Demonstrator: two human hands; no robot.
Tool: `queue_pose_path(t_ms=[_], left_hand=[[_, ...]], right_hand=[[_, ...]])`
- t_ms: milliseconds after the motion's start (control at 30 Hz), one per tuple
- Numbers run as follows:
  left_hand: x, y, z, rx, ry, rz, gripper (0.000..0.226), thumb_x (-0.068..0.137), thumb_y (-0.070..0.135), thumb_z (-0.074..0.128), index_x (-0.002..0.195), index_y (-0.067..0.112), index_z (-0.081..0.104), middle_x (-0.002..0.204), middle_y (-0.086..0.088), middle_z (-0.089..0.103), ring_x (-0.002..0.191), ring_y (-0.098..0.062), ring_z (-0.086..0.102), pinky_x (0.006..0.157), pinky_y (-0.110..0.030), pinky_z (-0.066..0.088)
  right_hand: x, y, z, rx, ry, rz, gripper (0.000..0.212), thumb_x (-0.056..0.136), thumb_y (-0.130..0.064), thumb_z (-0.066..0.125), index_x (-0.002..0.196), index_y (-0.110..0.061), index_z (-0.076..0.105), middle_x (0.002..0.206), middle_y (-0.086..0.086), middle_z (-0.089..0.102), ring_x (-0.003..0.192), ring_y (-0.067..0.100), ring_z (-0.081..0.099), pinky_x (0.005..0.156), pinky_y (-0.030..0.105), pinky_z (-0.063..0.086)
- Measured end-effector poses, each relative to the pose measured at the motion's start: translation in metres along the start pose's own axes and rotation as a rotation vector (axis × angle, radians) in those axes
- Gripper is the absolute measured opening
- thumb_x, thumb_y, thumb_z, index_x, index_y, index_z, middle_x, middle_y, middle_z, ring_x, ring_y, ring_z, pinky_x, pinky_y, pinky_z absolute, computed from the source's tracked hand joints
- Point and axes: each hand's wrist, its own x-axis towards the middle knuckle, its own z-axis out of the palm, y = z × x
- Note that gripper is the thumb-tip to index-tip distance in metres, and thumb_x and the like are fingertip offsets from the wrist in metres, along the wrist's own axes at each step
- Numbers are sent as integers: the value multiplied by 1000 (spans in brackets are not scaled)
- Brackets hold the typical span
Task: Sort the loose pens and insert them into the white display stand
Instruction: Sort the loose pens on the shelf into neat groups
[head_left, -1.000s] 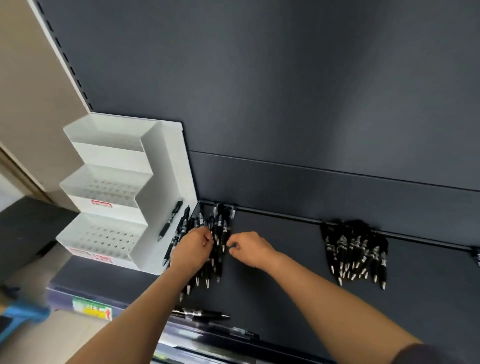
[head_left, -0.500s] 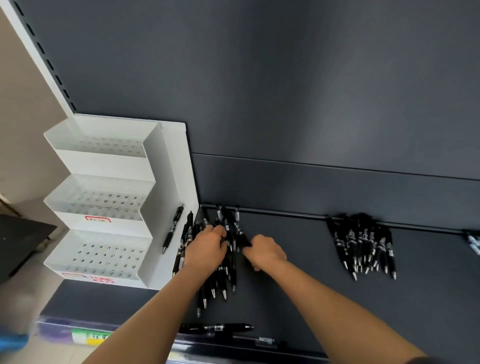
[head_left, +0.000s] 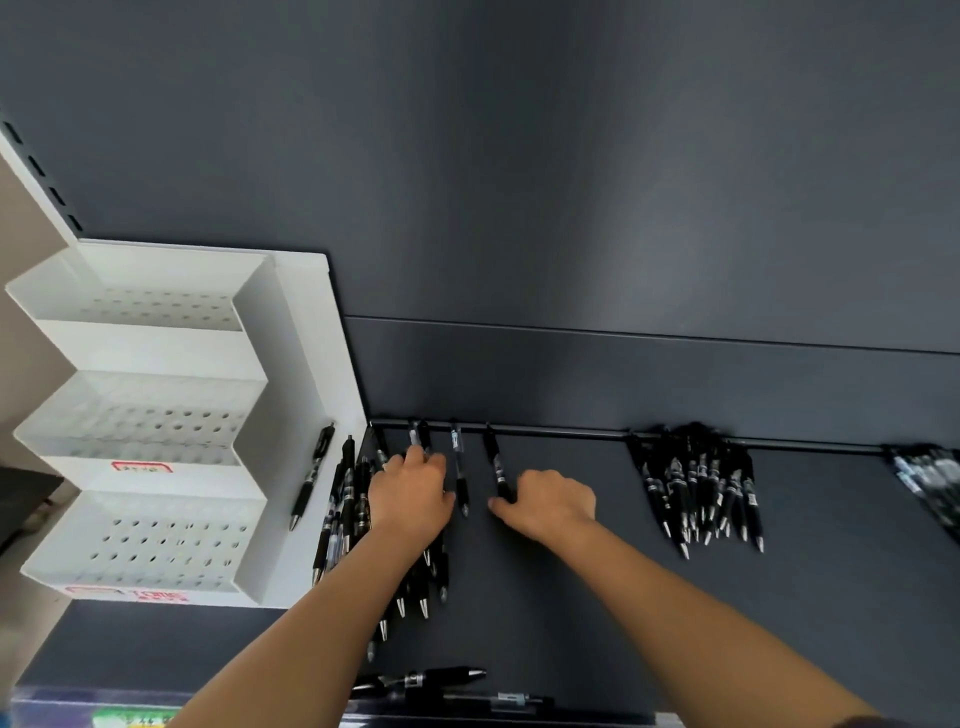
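The white display stand stands at the left of the dark shelf, with three stepped tiers of holes and no pens in them. One black pen leans on its side panel. A heap of black pens lies right beside the stand. My left hand lies on this heap with its fingers curled over the pens' upper ends. My right hand is just to the right, its fingers curled over the lower end of a single pen. Another lone pen lies between the hands.
A second heap of black pens lies further right against the shelf's back rail. A third heap shows at the right edge. Two pens lie near the shelf's front edge. The shelf's dark back wall rises behind.
My right hand has moved right, drawing one pen away from the heap. Two pens now lie apart from it. My left hand stays on the heap.
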Motion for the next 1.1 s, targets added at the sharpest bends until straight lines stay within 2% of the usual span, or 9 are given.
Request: queue_pose_path(t_ms=[167,300,400,500,633,767,867,1000,1100], left_hand=[[6,10,5,67,39,7,43,88,49,50,120,20,52,125,-4,46,117,-26,44,93,-38,39],[14,18,7,51,49,-9,34,92,37,44,119,18,52,124,-3,49,116,-26,46,92,-38,38],[16,15,5,-58,71,-75,28,89,23,45,116,18,49,120,-3,52,111,-26,49,88,-36,40],[17,8,5,-130,74,-89,27,86,16,45,112,18,50,116,-3,54,107,-25,49,85,-34,38],[20,4,8,-172,95,-33,23,89,17,43,110,16,53,112,-3,57,103,-25,50,83,-34,39],[23,14,6,-271,152,42,20,90,14,44,107,12,54,107,-6,59,101,-26,51,81,-34,40],[26,34,7,-300,75,125,18,91,16,45,107,11,51,108,-9,58,103,-27,52,81,-36,43],[23,62,15,-181,-132,181,34,91,30,51,121,15,43,116,-11,50,112,-29,50,86,-40,46],[19,79,16,-162,-178,160,28,91,20,47,117,13,44,116,-13,49,106,-33,55,81,-41,48]], right_hand=[[8,-14,3,133,97,-93,44,91,-39,54,126,-15,43,124,9,50,107,30,57,70,33,41],[10,-23,4,174,230,-208,29,94,-25,50,120,-12,47,123,9,48,105,30,54,74,37,47],[13,-31,3,182,220,-251,31,93,-32,52,116,-11,52,117,10,54,106,31,55,77,37,47],[18,-45,3,146,151,-218,34,90,-34,56,113,-9,55,113,11,60,105,31,58,75,34,46],[24,-57,5,145,82,-191,18,91,-16,49,105,-8,58,109,13,64,102,33,60,69,33,42],[27,-36,-6,304,72,-56,26,86,-25,55,105,-7,57,109,15,63,102,37,60,70,33,44],[25,-7,-9,344,87,11,31,85,-29,57,107,-9,50,111,16,62,103,38,60,71,33,43],[16,27,-8,318,84,70,30,83,-29,57,106,-12,46,113,16,62,105,37,60,70,32,39],[7,45,-6,336,78,108,27,83,-27,55,104,-12,46,112,16,62,103,37,60,72,32,41]])
